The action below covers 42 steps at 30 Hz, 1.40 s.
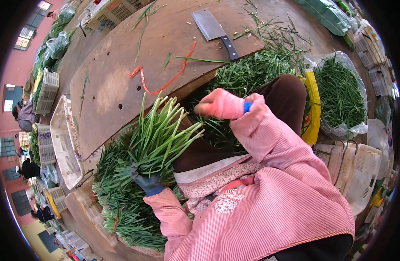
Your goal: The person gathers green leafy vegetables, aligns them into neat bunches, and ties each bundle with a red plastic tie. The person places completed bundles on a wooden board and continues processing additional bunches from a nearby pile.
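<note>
My left hand (143,177), in a dark glove with a blue cuff, grips a loose bunch of long green-leaved stalks (164,130), probably garlic chives. Their pale cut ends fan out upward and to the right. Just right of those ends is my right hand (221,103), in a pink-red glove, its fingers curled and blurred. Whether anything is between them cannot be told. Below and left of my left hand lie tied bundles of the same greens (128,208), bound with red ties. A heap of loose cut greens (255,70) lies beyond my right hand.
A wooden board (105,75) carries a cleaver (213,27), a red plastic strip (164,87) and leaf scraps. White plastic crates (64,143) stand at left, more crates (353,169) at right. A clear bag of greens (342,94) sits beside a yellow sack (312,107). People work far left.
</note>
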### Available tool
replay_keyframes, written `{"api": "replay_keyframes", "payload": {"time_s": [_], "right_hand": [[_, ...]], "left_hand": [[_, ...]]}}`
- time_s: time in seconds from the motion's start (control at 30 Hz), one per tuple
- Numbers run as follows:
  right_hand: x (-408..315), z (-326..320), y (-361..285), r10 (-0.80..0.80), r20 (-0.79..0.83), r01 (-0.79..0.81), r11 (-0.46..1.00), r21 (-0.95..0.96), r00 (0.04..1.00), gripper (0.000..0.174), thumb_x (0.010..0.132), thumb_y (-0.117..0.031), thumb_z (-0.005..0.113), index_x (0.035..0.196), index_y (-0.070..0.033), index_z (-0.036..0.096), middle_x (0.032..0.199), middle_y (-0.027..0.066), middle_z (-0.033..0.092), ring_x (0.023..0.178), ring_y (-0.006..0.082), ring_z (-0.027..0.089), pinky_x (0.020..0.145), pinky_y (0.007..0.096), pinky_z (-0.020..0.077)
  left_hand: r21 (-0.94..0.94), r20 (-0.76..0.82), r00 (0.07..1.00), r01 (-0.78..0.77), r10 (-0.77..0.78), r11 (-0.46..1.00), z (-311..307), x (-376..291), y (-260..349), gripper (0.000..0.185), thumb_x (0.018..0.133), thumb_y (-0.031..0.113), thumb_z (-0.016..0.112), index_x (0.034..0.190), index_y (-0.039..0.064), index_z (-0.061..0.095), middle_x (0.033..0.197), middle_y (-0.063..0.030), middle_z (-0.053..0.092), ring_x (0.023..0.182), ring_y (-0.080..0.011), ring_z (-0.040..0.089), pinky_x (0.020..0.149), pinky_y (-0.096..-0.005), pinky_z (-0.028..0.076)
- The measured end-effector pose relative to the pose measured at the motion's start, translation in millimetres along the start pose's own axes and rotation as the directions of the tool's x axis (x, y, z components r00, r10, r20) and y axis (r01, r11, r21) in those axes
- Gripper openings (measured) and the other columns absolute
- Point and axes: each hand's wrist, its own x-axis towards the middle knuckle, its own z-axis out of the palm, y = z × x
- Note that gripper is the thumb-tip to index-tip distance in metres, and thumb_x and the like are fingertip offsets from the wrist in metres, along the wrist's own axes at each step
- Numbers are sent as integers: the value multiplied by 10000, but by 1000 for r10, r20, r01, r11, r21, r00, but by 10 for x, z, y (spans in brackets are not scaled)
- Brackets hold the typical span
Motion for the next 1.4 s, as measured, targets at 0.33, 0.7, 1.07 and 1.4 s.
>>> {"api": "replay_keyframes", "payload": {"time_s": [0.33,0.7,1.07,1.4], "right_hand": [[80,350,-40,-85,225,64,993,100,971,371,810,-246,669,1095,-9,687,909,137,717,804,180,650,761,330,513],[-241,341,94,67,128,-92,976,196,989,338,797,-276,686,935,32,685,761,120,669,708,157,614,662,324,497],[-414,230,343,43,-8,-43,999,-15,999,277,791,-206,664,962,11,677,747,168,650,677,208,619,659,352,496],[-440,249,268,227,-39,-220,967,128,973,307,880,-296,632,888,8,678,673,40,626,594,134,572,545,284,458]], "left_hand": [[-821,156,931,308,-330,481,390,141,808,393,934,212,406,1203,-12,584,1157,-175,649,998,-278,655,892,-449,544],[-631,25,962,226,-272,742,317,128,624,437,901,264,438,1241,23,572,1203,-165,630,1019,-271,640,926,-437,513],[-361,56,998,40,-21,932,189,131,424,278,866,91,559,1136,29,587,1127,-102,659,953,-182,647,859,-329,525],[-784,95,945,264,-312,562,401,92,781,280,821,57,604,1093,-9,606,1073,-109,674,920,-191,653,840,-340,547]]}}
